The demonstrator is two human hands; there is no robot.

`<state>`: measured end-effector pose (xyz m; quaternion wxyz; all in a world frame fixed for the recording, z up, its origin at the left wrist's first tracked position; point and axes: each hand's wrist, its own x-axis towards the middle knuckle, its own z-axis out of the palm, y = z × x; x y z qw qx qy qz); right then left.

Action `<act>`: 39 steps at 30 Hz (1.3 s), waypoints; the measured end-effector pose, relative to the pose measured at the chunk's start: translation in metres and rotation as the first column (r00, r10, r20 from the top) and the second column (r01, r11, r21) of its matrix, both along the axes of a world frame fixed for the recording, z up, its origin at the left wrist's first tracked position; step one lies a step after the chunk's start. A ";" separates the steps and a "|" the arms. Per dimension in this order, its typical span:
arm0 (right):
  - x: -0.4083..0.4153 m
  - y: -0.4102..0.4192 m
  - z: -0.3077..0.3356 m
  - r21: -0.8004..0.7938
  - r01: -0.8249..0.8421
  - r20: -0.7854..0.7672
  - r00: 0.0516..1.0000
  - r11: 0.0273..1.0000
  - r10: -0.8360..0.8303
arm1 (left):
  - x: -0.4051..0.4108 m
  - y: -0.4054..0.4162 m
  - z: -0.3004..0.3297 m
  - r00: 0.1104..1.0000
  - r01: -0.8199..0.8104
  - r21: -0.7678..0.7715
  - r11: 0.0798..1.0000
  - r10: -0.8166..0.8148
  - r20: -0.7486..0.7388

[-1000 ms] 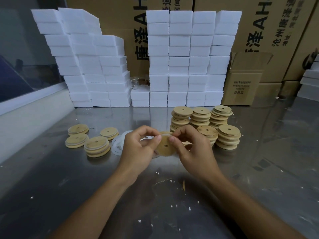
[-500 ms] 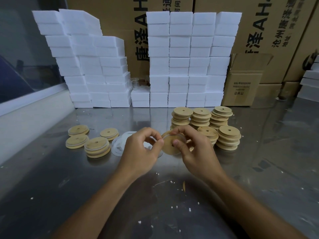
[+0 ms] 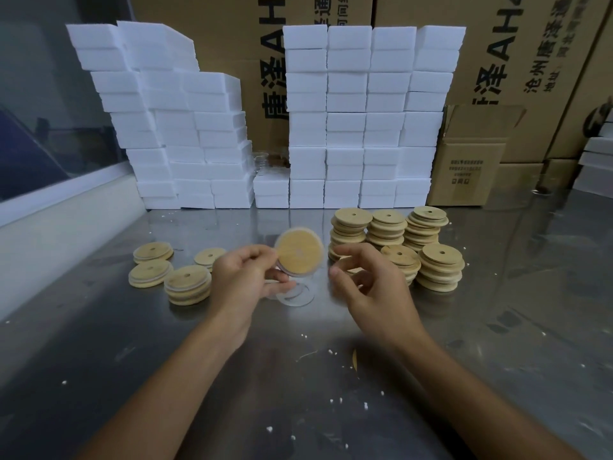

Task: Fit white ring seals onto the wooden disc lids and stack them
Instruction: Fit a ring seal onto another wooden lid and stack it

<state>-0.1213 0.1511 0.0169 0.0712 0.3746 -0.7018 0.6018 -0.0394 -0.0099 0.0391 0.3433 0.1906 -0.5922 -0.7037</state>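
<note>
My left hand [image 3: 243, 280] pinches a wooden disc lid [image 3: 300, 251] by its lower left edge and holds it tilted above the table; a white ring seal shows around its rim. My right hand [image 3: 368, 280] hovers just right of the lid with loosely curled fingers and holds nothing. Loose white ring seals [image 3: 297, 293] lie on the steel table under the lid. Short stacks of sealed lids [image 3: 187, 283] stand to the left. Taller stacks of bare lids [image 3: 439, 267] stand to the right.
Walls of white foam blocks [image 3: 365, 117] line the back of the steel table [image 3: 298, 393], with cardboard boxes [image 3: 471, 157] behind and to the right. A white ledge [image 3: 59, 234] runs along the left. Small white crumbs dot the table.
My right hand has let go of the lid and drawn back to the right. My left hand has lifted the lid higher and turned its face toward me.
</note>
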 end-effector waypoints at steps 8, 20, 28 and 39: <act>-0.003 0.007 0.010 -0.090 0.253 -0.235 0.935 0.963 -0.267 | 0.008 -0.053 -0.001 0.838 -0.544 0.095 0.833 0.535 0.108; -0.029 0.029 0.005 0.409 0.697 -0.436 0.716 0.589 -0.545 | 0.020 -0.082 -0.011 0.749 -0.646 0.187 0.740 0.567 0.342; -0.033 0.032 0.004 0.445 0.709 -0.450 0.705 0.547 -0.548 | 0.014 -0.042 -0.015 0.837 -0.439 -0.670 0.599 0.543 -0.064; -0.018 0.018 0.011 -0.017 0.408 -0.464 0.806 0.913 -0.368 | 0.000 0.000 -0.030 0.884 0.292 -0.936 0.195 0.320 0.342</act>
